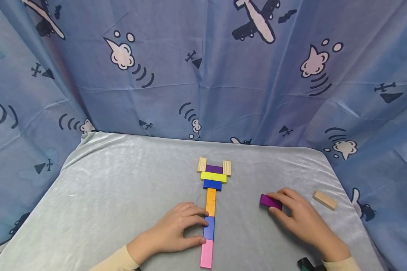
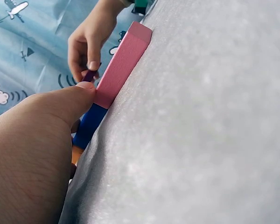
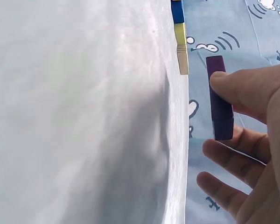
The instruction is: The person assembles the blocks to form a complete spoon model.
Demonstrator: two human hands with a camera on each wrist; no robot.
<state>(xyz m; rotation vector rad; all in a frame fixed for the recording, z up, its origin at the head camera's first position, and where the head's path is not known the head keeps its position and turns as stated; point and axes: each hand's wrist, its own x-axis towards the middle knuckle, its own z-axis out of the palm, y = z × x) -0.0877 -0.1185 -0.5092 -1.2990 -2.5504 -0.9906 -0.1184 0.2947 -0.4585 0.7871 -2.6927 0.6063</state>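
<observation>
A column of wooden blocks runs down the table: a pink block (image 1: 206,254) at the near end, then a blue block (image 1: 208,228) and an orange block (image 1: 211,202). Beside it lies my left hand (image 1: 176,229), its loosely bent fingertips touching the blue block's left side and its thumb at the pink block's upper end. My right hand (image 1: 303,220) pinches a purple block (image 1: 270,201) between thumb and fingers, to the right of the column. In the right wrist view the purple block (image 3: 220,100) appears raised off the cloth, with the lower fingers spread.
Crossing the column's far end are a darker blue block (image 1: 212,184) and a yellow block (image 1: 213,177). Behind them, another purple block (image 1: 214,169) sits between two plain wood blocks. One loose plain block (image 1: 325,200) lies beyond my right hand. A patterned blue curtain (image 1: 169,75) surrounds the cloth-covered table (image 1: 122,188).
</observation>
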